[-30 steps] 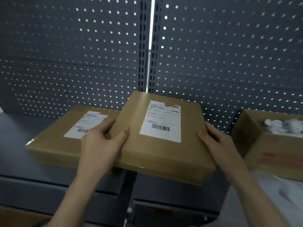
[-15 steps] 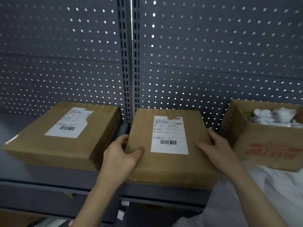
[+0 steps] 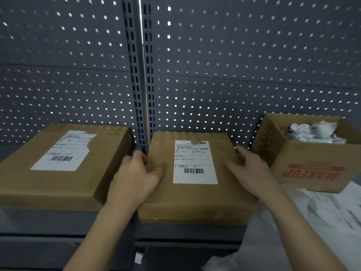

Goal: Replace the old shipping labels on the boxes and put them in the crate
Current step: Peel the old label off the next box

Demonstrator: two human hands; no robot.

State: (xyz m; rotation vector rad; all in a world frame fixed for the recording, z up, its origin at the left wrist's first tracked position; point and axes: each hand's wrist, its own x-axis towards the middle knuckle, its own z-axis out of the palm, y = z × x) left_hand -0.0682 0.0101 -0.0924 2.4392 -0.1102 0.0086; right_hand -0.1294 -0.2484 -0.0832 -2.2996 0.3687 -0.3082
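So, the middle box (image 3: 195, 198) is a flat brown cardboard one sitting on the grey shelf (image 3: 185, 231), close to the front edge, and the person has both hands on it. The left hand (image 3: 134, 178) is on the box's left side, thumb lying across the top and the fingers (image 3: 136, 155) curled round the left edge, so it's gripping the box. That hand is a bit blurry, fwiw. The right hand (image 3: 252, 173) does the mirror thing on the right side: thumb on top, the rest of the fingers wrapped down over the right edge, holding on.

On top of the box is a white shipping label (image 3: 194, 163) with a barcode near its bottom and a small torn notch in its top edge. The print is too small to read.

Just beside it on the left is a second brown box, the left box (image 3: 58, 182), lying flat on the same shelf at a slight angle. Its own white label (image 3: 62, 151) has a chunk ripped out of the upper right corner.

Off to the right stands an open carton (image 3: 312, 173) with red lettering printed upside down on its front and crumpled white paper (image 3: 314, 132) inside. Below that, some loose white sheets (image 3: 322, 212) lie in a heap.

Behind everything is a grey pegboard wall (image 3: 234, 65), with a slotted post (image 3: 143, 75) running up between the two boxes.
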